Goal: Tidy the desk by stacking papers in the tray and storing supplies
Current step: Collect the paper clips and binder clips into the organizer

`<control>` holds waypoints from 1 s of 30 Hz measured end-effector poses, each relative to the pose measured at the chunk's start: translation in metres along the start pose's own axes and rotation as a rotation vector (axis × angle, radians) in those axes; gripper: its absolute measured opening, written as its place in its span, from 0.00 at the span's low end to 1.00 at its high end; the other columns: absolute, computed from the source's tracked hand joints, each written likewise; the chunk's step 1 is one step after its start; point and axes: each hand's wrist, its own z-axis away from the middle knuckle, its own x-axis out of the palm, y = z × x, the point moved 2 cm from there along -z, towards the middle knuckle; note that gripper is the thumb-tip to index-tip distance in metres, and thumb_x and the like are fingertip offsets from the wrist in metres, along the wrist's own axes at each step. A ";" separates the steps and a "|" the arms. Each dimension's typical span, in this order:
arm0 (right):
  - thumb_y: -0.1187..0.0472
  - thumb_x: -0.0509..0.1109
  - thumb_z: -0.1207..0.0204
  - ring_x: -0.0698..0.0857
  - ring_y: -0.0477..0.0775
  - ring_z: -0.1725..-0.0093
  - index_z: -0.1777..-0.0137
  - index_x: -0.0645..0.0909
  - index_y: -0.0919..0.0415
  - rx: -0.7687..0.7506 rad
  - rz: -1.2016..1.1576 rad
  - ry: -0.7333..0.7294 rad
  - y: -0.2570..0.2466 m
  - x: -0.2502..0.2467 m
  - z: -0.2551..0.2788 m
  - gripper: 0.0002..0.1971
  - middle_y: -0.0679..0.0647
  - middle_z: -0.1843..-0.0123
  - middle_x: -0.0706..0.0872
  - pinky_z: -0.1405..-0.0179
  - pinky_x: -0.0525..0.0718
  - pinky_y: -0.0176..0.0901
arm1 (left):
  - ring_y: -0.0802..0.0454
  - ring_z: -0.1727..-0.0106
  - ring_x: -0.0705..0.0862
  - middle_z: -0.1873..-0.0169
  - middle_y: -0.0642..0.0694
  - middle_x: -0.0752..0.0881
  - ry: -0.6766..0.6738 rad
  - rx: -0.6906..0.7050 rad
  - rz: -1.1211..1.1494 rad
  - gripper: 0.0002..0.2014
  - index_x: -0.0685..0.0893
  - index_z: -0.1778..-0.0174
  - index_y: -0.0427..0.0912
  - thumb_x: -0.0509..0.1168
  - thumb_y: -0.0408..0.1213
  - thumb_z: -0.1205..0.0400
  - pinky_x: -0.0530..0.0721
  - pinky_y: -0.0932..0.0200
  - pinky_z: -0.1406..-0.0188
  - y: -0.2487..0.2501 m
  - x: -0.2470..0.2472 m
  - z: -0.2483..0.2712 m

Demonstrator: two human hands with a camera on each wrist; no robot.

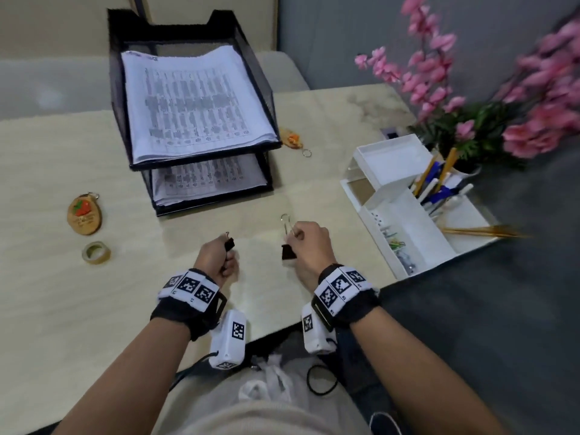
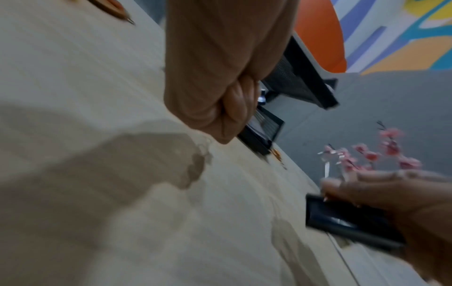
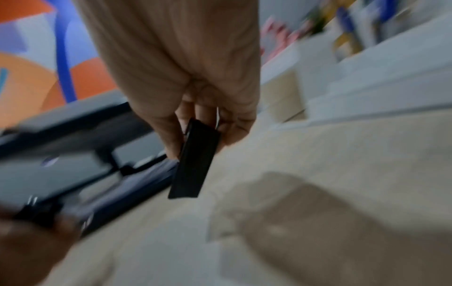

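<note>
Both hands hover over the desk's front middle, each holding a black binder clip. My left hand (image 1: 226,254) is curled round a small binder clip (image 1: 229,244) whose top pokes out of the fist; in the left wrist view the fist (image 2: 227,108) hides it. My right hand (image 1: 297,237) pinches the wire handles of a larger binder clip (image 1: 288,252), whose black body (image 3: 194,162) hangs below the fingers (image 3: 234,125). The black mesh two-tier tray (image 1: 124,98) stands behind, with printed papers (image 1: 194,98) on both levels.
A white organizer (image 1: 408,227) with pens, pencils and paper clips sits at the right desk edge, with pink flowers (image 1: 533,120) behind it. A wooden strawberry keychain (image 1: 84,215) and a tape roll (image 1: 95,252) lie at the left. An orange keychain (image 1: 292,139) lies beside the tray.
</note>
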 end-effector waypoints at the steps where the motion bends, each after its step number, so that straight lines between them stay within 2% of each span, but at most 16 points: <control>1: 0.66 0.67 0.24 0.79 0.55 0.63 0.68 0.78 0.64 -0.013 -0.025 0.089 0.009 -0.024 -0.006 0.10 0.55 0.67 0.80 0.69 0.74 0.36 | 0.60 0.94 0.59 0.93 0.54 0.64 -0.041 0.011 -0.032 0.18 0.63 0.70 0.45 0.48 0.41 0.12 0.53 0.76 0.93 -0.001 0.022 0.000; 2: 0.65 0.68 0.24 0.79 0.53 0.63 0.68 0.78 0.64 -0.017 -0.048 0.181 0.017 -0.049 -0.010 0.11 0.55 0.67 0.82 0.73 0.71 0.31 | 0.61 0.94 0.58 0.93 0.54 0.63 -0.085 0.021 -0.062 0.19 0.62 0.70 0.45 0.48 0.42 0.12 0.53 0.75 0.93 -0.002 0.044 -0.001; 3: 0.64 0.69 0.24 0.79 0.53 0.63 0.68 0.78 0.66 -0.010 -0.071 0.269 0.027 -0.071 -0.015 0.11 0.57 0.66 0.84 0.73 0.70 0.31 | 0.61 0.93 0.59 0.93 0.53 0.64 -0.124 0.028 -0.092 0.19 0.62 0.70 0.45 0.48 0.42 0.12 0.53 0.75 0.93 -0.003 0.065 -0.002; 5: 0.62 0.69 0.24 0.81 0.58 0.60 0.67 0.76 0.64 0.032 -0.058 0.398 0.047 -0.110 -0.025 0.11 0.61 0.63 0.86 0.66 0.71 0.40 | 0.61 0.93 0.60 0.93 0.53 0.66 -0.181 0.035 -0.138 0.18 0.63 0.69 0.45 0.48 0.42 0.12 0.54 0.75 0.93 -0.005 0.104 -0.004; 7: 0.61 0.69 0.24 0.84 0.62 0.55 0.66 0.77 0.62 0.072 -0.007 0.464 0.067 -0.137 -0.036 0.10 0.61 0.60 0.88 0.59 0.78 0.44 | 0.62 0.92 0.62 0.90 0.53 0.68 -0.229 0.038 -0.188 0.16 0.66 0.67 0.44 0.48 0.41 0.12 0.56 0.74 0.93 -0.007 0.137 -0.004; 8: 0.61 0.68 0.24 0.84 0.63 0.53 0.63 0.80 0.62 0.087 0.014 0.486 0.075 -0.147 -0.040 0.08 0.60 0.58 0.89 0.55 0.80 0.45 | 0.62 0.91 0.63 0.88 0.53 0.69 -0.246 0.037 -0.223 0.15 0.67 0.66 0.43 0.48 0.39 0.12 0.57 0.73 0.92 -0.009 0.152 -0.004; 10: 0.60 0.68 0.23 0.84 0.63 0.48 0.57 0.83 0.61 0.128 0.064 0.529 0.089 -0.163 -0.048 0.06 0.61 0.52 0.89 0.54 0.77 0.43 | 0.61 0.88 0.66 0.79 0.50 0.70 -0.277 0.038 -0.295 0.13 0.69 0.64 0.43 0.48 0.36 0.13 0.59 0.71 0.91 -0.011 0.176 -0.003; 13: 0.59 0.67 0.22 0.82 0.66 0.44 0.50 0.83 0.61 0.160 0.203 0.517 0.104 -0.173 -0.058 0.07 0.65 0.48 0.87 0.51 0.79 0.47 | 0.56 0.77 0.67 0.72 0.47 0.73 -0.331 0.093 -0.418 0.12 0.72 0.62 0.42 0.50 0.34 0.13 0.62 0.71 0.88 -0.016 0.201 -0.003; 17: 0.63 0.64 0.21 0.85 0.68 0.46 0.47 0.83 0.65 0.025 0.469 0.371 0.106 -0.168 -0.067 0.09 0.68 0.50 0.88 0.47 0.80 0.52 | 0.55 0.74 0.66 0.71 0.46 0.79 -0.340 0.203 -0.584 0.12 0.78 0.66 0.42 0.60 0.37 0.16 0.64 0.68 0.80 -0.023 0.219 -0.008; 20: 0.66 0.65 0.22 0.85 0.67 0.46 0.48 0.84 0.67 0.047 0.385 0.334 0.112 -0.172 -0.072 0.09 0.68 0.49 0.88 0.47 0.81 0.51 | 0.55 0.75 0.67 0.72 0.46 0.81 -0.324 0.261 -0.649 0.11 0.81 0.66 0.41 0.63 0.36 0.17 0.66 0.67 0.79 -0.025 0.229 -0.015; 23: 0.62 0.70 0.25 0.84 0.63 0.46 0.47 0.85 0.68 0.065 0.035 0.350 0.117 -0.177 -0.067 0.11 0.63 0.50 0.88 0.44 0.84 0.51 | 0.55 0.74 0.70 0.71 0.47 0.82 -0.349 0.317 -0.734 0.06 0.83 0.56 0.39 0.61 0.32 0.17 0.68 0.65 0.75 -0.029 0.242 -0.020; 24: 0.60 0.71 0.25 0.84 0.60 0.46 0.44 0.85 0.67 0.054 -0.074 0.354 0.116 -0.178 -0.063 0.13 0.60 0.50 0.88 0.43 0.84 0.49 | 0.54 0.74 0.71 0.70 0.46 0.82 -0.363 0.337 -0.765 0.06 0.83 0.55 0.39 0.61 0.31 0.17 0.69 0.64 0.73 -0.030 0.247 -0.021; 25: 0.58 0.72 0.25 0.83 0.55 0.47 0.41 0.84 0.65 0.047 -0.157 0.335 0.114 -0.179 -0.057 0.15 0.57 0.50 0.87 0.45 0.84 0.43 | 0.55 0.74 0.71 0.70 0.46 0.82 -0.381 0.361 -0.802 0.06 0.83 0.54 0.39 0.61 0.31 0.17 0.69 0.63 0.72 -0.030 0.253 -0.022; 28: 0.63 0.71 0.24 0.82 0.42 0.57 0.38 0.82 0.63 0.023 -0.328 0.211 0.112 -0.180 -0.046 0.15 0.53 0.55 0.83 0.63 0.79 0.20 | 0.59 0.74 0.75 0.71 0.47 0.81 -0.469 0.443 -0.925 0.07 0.86 0.53 0.38 0.62 0.31 0.18 0.72 0.67 0.71 -0.032 0.273 -0.019; 30: 0.68 0.70 0.25 0.81 0.40 0.61 0.42 0.84 0.65 0.009 -0.315 0.210 0.115 -0.186 -0.044 0.12 0.53 0.57 0.84 0.69 0.77 0.15 | 0.60 0.68 0.79 0.65 0.44 0.85 -0.551 0.489 -0.987 0.09 0.87 0.48 0.36 0.63 0.30 0.18 0.75 0.70 0.66 -0.032 0.287 -0.013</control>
